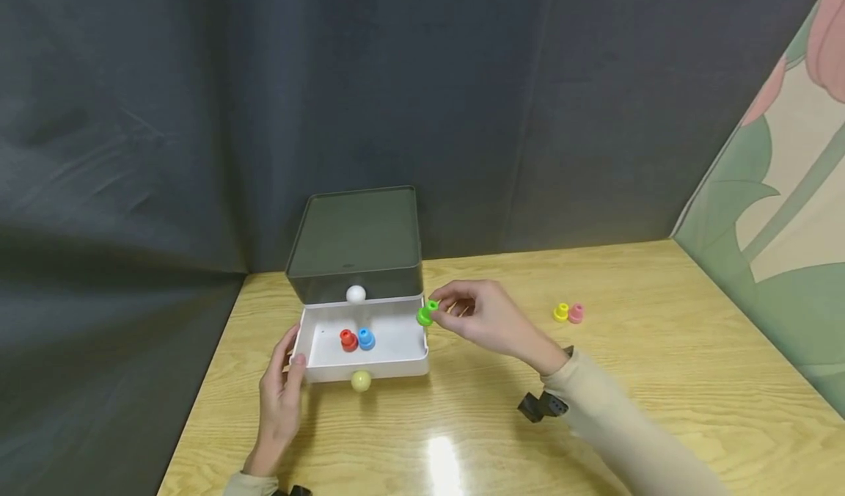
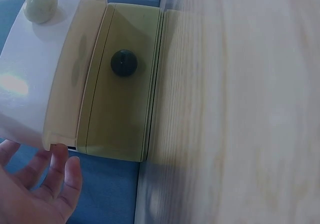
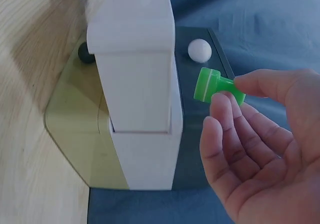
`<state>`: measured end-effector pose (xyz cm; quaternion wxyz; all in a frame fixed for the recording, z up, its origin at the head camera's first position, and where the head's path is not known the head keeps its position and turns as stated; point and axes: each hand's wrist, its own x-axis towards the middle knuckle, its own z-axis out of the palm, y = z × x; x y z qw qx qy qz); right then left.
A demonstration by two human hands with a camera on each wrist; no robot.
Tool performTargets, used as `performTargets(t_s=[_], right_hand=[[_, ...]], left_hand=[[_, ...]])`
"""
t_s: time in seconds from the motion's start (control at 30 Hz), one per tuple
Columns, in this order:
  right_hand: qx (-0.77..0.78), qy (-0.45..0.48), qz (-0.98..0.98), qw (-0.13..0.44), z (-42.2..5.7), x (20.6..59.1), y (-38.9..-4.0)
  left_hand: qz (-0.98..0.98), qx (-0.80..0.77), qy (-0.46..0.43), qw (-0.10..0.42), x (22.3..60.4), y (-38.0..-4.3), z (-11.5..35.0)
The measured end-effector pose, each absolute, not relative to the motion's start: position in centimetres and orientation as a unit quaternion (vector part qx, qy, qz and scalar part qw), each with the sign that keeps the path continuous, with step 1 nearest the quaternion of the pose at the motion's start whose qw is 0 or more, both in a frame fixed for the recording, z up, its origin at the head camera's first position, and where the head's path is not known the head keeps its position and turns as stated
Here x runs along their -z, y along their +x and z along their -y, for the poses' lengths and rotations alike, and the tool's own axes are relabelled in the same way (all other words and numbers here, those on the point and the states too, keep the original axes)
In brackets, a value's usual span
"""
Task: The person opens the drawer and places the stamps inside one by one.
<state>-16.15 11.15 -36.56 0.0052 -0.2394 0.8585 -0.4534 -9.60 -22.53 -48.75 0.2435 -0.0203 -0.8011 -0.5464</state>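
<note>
A white drawer (image 1: 396, 369) with a pale yellow round knob (image 1: 361, 381) is pulled out of a small chest (image 1: 356, 232) with a dark green top. Inside lie a red peg (image 1: 348, 340) and a blue peg (image 1: 366, 339), side by side. At the drawer's left front corner, my left hand (image 1: 280, 400) grips the side, fingers along the outside. My right hand (image 1: 485, 316) pinches a green peg (image 3: 207, 85) between thumb and fingertips, over the drawer's right edge. In the right wrist view, the peg's wide end points away from the palm.
A yellow peg (image 1: 561, 312) and a pink peg (image 1: 576, 313) stand together on the wooden table (image 1: 627, 364), right of the chest. Above the white drawer is a dark one with a white knob (image 1: 356, 294); below it, an olive one has a black knob (image 2: 124, 63). Dark curtain (image 1: 462, 114) hangs behind.
</note>
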Motion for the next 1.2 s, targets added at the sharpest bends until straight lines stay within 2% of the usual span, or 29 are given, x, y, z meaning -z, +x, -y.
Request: performTargets(t_s=[0.47, 0.93, 1.2], right_hand=[[0.415, -0.294, -0.861, 0.018, -7.6, 37.1, -16.7], [0.37, -0.308, -0.874, 0.064, -5.3, 38.1, -17.5], [0.349, -0.31, -0.883, 0.054, -4.5, 38.6, -17.9]], left_hand=[[0.799, 0.546, -0.029, 0.249, 49.1, -9.7, 22.5], [0.801, 0.544, -0.028, 0.247, 48.9, -9.6, 22.2], [0.799, 0.549, -0.026, 0.244, 49.0, -9.6, 22.3]])
